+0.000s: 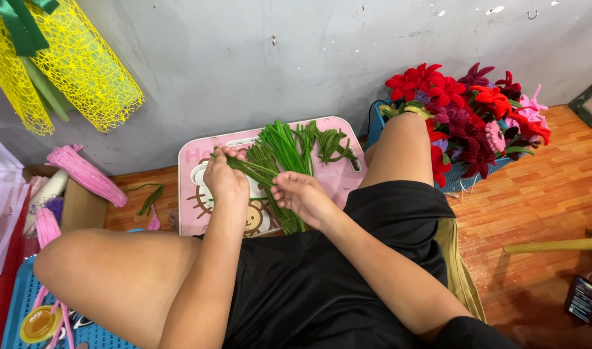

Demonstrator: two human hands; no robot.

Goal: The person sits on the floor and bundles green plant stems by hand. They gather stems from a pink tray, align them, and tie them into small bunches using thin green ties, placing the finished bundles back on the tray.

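Observation:
A bundle of green pipe-cleaner stems (pixel 284 150) lies fanned on a small pink cartoon-printed table (pixel 199 161) in front of my knees. My left hand (pixel 223 176) pinches a few green stems near their left ends, fingers closed around them. My right hand (pixel 301 192) grips the same strands lower down, just right of the left hand. Several more curled green pieces (pixel 331 143) rest at the table's far right.
A blue basket (pixel 377 123) of red, maroon and pink pipe-cleaner flowers (pixel 477 110) stands at right. Yellow mesh wrap (pixel 76 64) leans on the grey wall. Pink stem bundles (pixel 86 174) and a cardboard box (pixel 79 207) lie left. A phone (pixel 581 298) rests on the wooden floor.

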